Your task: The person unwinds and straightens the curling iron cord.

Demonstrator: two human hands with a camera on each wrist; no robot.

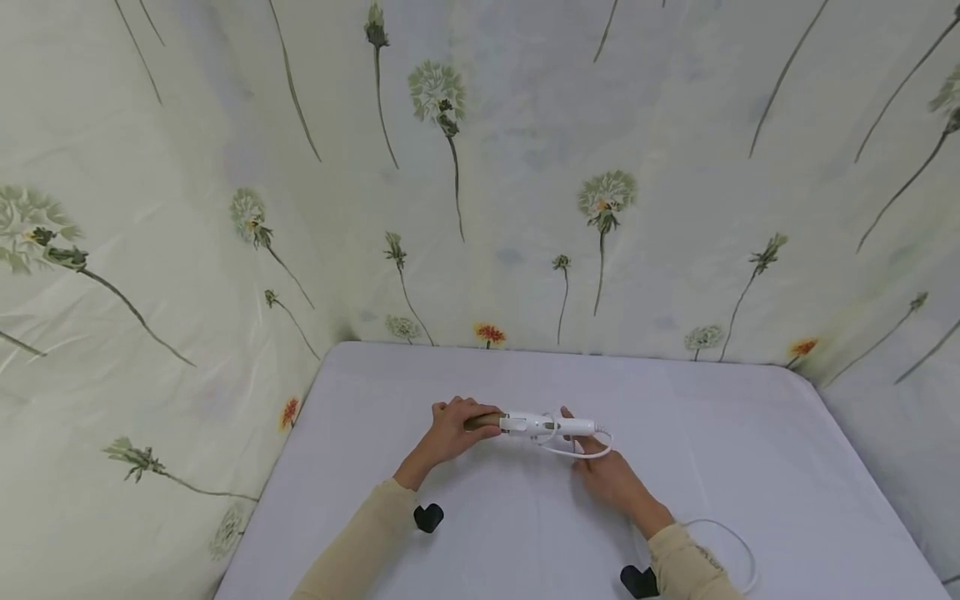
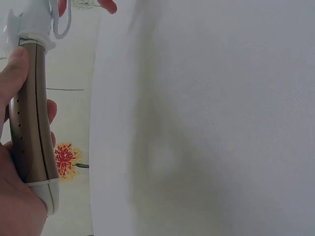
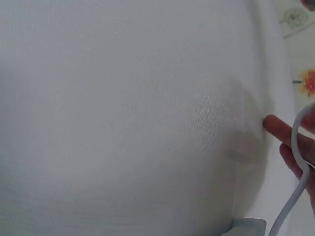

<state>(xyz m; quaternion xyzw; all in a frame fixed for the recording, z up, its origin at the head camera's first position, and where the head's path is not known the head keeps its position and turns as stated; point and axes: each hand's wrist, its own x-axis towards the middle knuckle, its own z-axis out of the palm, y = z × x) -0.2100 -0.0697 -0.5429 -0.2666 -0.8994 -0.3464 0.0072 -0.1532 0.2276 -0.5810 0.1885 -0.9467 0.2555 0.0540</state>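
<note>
A hair straightener (image 1: 536, 424), with a white handle and a curved bronze end (image 2: 32, 118) dotted with small holes, is held out level over the table. My left hand (image 1: 454, 429) grips the bronze end, thumb along one side and fingers behind it. At the handle's other end, my right hand (image 1: 609, 477) has its fingers behind and below the handle, one fingertip showing above it. The white cord (image 1: 592, 456) loops round the handle. In the right wrist view the right fingers (image 3: 280, 130) look straight, with the cord (image 3: 294, 196) crossing them.
A white cloth covers the table (image 1: 525, 533). More cord (image 1: 731, 531) curves out by the right sleeve. Black pieces (image 1: 428, 517) show beside both forearms. A pale block (image 3: 246, 227) sits at the right wrist view's bottom edge. Flower-printed curtain (image 1: 510, 167) surrounds the back and sides.
</note>
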